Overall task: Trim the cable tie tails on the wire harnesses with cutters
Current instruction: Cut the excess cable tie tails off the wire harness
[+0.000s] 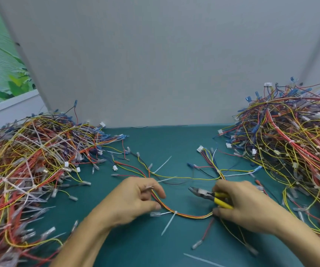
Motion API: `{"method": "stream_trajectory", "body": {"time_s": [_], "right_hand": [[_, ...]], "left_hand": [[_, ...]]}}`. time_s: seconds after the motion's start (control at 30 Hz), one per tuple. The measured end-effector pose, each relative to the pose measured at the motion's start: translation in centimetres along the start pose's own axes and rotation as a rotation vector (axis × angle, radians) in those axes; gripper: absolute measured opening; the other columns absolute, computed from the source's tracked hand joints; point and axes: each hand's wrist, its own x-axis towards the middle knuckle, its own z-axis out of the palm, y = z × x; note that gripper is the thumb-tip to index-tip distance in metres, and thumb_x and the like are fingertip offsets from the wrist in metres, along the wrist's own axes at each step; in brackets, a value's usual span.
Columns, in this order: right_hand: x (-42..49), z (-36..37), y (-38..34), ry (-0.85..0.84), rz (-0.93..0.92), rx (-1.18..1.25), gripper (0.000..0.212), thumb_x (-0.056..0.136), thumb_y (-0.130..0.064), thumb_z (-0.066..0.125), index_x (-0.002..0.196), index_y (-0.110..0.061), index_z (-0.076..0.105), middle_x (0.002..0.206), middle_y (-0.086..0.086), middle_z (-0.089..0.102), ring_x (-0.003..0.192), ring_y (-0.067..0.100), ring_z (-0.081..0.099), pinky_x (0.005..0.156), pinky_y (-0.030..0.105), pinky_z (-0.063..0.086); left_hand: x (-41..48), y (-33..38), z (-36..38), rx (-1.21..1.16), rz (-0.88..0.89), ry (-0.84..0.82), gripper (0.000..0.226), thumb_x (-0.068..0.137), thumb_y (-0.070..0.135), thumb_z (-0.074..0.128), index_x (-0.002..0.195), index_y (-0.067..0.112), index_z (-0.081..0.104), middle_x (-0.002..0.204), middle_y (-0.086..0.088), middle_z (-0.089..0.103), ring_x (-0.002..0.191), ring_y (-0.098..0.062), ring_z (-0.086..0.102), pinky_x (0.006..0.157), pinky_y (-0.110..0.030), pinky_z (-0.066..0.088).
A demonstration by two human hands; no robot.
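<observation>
A wire harness (192, 215) of red, yellow and orange wires lies on the green mat between my hands. My left hand (134, 197) pinches its bundle near the left end. A white cable tie (175, 212) binds the bundle, and its long tail (167, 224) points down toward me. Two more uncut tails (162, 164) stick out farther back on the same harness. My right hand (246, 205) grips the yellow-handled cutters (206, 194), jaws pointing left, a little above the bundle; its lower fingers also touch the harness's right end.
A big heap of harnesses with long white tie tails (26, 166) fills the left side. Another heap (294, 147) fills the right. A grey partition (155, 64) closes the back. A loose cut tail (201, 260) lies on the green mat (165, 139) near the front edge.
</observation>
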Motion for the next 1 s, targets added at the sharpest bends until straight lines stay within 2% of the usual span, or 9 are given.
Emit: {"method": "stream_trajectory", "body": {"time_s": [0.1,0.17,0.23,0.3,0.47,0.57,0.63,0.8,1.0], "right_hand": [[-0.2,0.1,0.0,0.006,-0.008,0.011,0.029,0.080,-0.051,0.065,0.097,-0.033,0.051,0.087,-0.012,0.059,0.080,0.009,0.045,0.071,0.027,0.038],[-0.3,0.2,-0.1,0.006,-0.023,0.002,0.030,0.080,-0.051,0.065,0.101,-0.032,0.052,0.085,-0.014,0.056,0.079,0.008,0.044,0.072,0.026,0.039],[-0.4,0.1,-0.2,0.004,-0.033,-0.011,0.030,0.081,-0.051,0.063,0.102,-0.033,0.052,0.083,-0.018,0.051,0.080,0.008,0.043,0.073,0.026,0.039],[-0.4,0.0,-0.2,0.008,-0.038,-0.015,0.030,0.082,-0.051,0.063,0.103,-0.032,0.053,0.083,-0.018,0.050,0.080,0.007,0.043,0.073,0.026,0.039],[-0.6,-0.1,-0.4,-0.026,-0.073,-0.026,0.031,0.083,-0.051,0.059,0.108,-0.032,0.057,0.095,-0.015,0.055,0.090,0.008,0.048,0.081,0.026,0.042],[-0.8,-0.4,-0.7,-0.087,-0.097,-0.036,0.031,0.083,-0.051,0.058,0.106,-0.030,0.061,0.099,-0.013,0.052,0.096,0.010,0.049,0.085,0.030,0.044],[-1.1,-0.7,-1.0,-0.090,-0.105,-0.054,0.029,0.083,-0.050,0.057,0.101,-0.027,0.062,0.099,-0.013,0.049,0.094,0.011,0.050,0.083,0.032,0.044],[-1.8,-1.5,-1.6,-0.035,-0.121,-0.112,0.027,0.083,-0.046,0.051,0.100,-0.027,0.061,0.097,-0.013,0.046,0.091,0.012,0.051,0.079,0.034,0.045],[-2.2,-0.5,-3.0,-0.081,-0.125,-0.177,0.023,0.085,-0.045,0.047,0.098,-0.028,0.057,0.098,-0.010,0.043,0.094,0.016,0.052,0.066,0.030,0.038]], "left_hand": [[0.0,0.3,0.9,0.100,0.058,-0.038,0.020,0.077,0.013,0.075,0.085,0.030,0.068,0.050,0.010,0.030,0.049,-0.008,0.029,0.051,-0.017,0.026],[0.2,0.5,1.8,0.233,0.109,-0.041,0.021,0.075,0.018,0.076,0.092,0.030,0.071,0.056,0.014,0.043,0.052,-0.003,0.041,0.055,-0.009,0.030],[0.5,0.5,2.4,0.372,0.176,-0.063,0.027,0.077,0.024,0.076,0.103,0.027,0.072,0.071,0.017,0.051,0.066,0.004,0.047,0.063,-0.002,0.030],[0.9,0.3,2.6,0.449,0.223,-0.068,0.026,0.082,0.030,0.073,0.108,0.026,0.073,0.078,0.011,0.054,0.075,-0.001,0.047,0.066,-0.003,0.028],[1.2,-0.2,2.8,0.442,0.253,-0.048,0.014,0.090,0.032,0.064,0.095,0.027,0.076,0.066,0.014,0.045,0.065,-0.003,0.042,0.062,-0.006,0.027],[1.4,-0.2,3.0,0.456,0.247,-0.080,0.020,0.091,0.033,0.058,0.088,0.022,0.074,0.072,0.005,0.061,0.069,-0.009,0.050,0.071,-0.018,0.038],[1.4,0.0,3.2,0.442,0.188,-0.130,0.023,0.092,0.034,0.056,0.082,0.019,0.070,0.072,0.003,0.063,0.068,-0.010,0.052,0.071,-0.025,0.041],[1.9,0.2,3.2,0.347,0.029,-0.201,0.027,0.092,0.036,0.056,0.078,0.013,0.062,0.061,0.005,0.048,0.057,-0.008,0.037,0.058,-0.030,0.036],[2.1,0.3,3.3,0.283,-0.008,-0.204,0.018,0.091,0.034,0.057,0.077,0.027,0.049,0.067,0.011,0.049,0.062,-0.005,0.040,0.063,-0.027,0.037]]}}
